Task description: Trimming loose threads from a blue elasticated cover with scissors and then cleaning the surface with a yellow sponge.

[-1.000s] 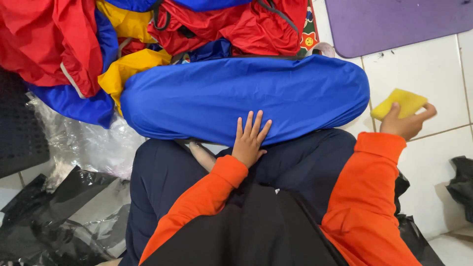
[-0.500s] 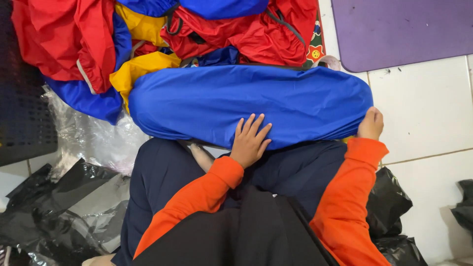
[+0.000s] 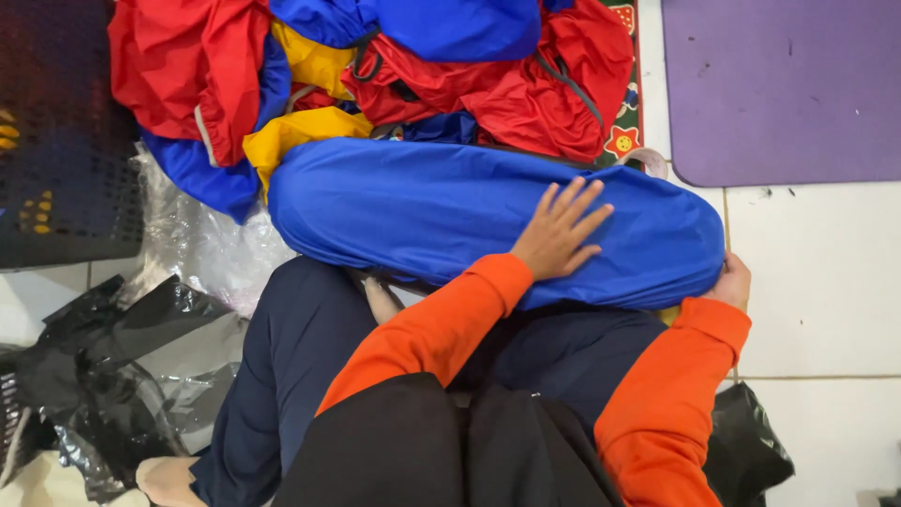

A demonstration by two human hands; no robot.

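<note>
A long, rolled blue fabric bundle lies across my lap, over my dark blue trousers. My left hand rests flat on top of it with the fingers spread and holds nothing. My right hand curls around the bundle's right end, its fingers hidden under the fabric. A small sliver of yellow shows under that end, beside my orange sleeve.
A heap of red, blue and yellow garments lies beyond the bundle. A purple mat covers the white tiled floor at the top right. A dark crate and black and clear plastic bags sit on the left.
My right hand, which held a yellow sponge out over the tiles, has come in to the bundle's right end and the sponge is out of sight. My left hand slid up onto the bundle.
</note>
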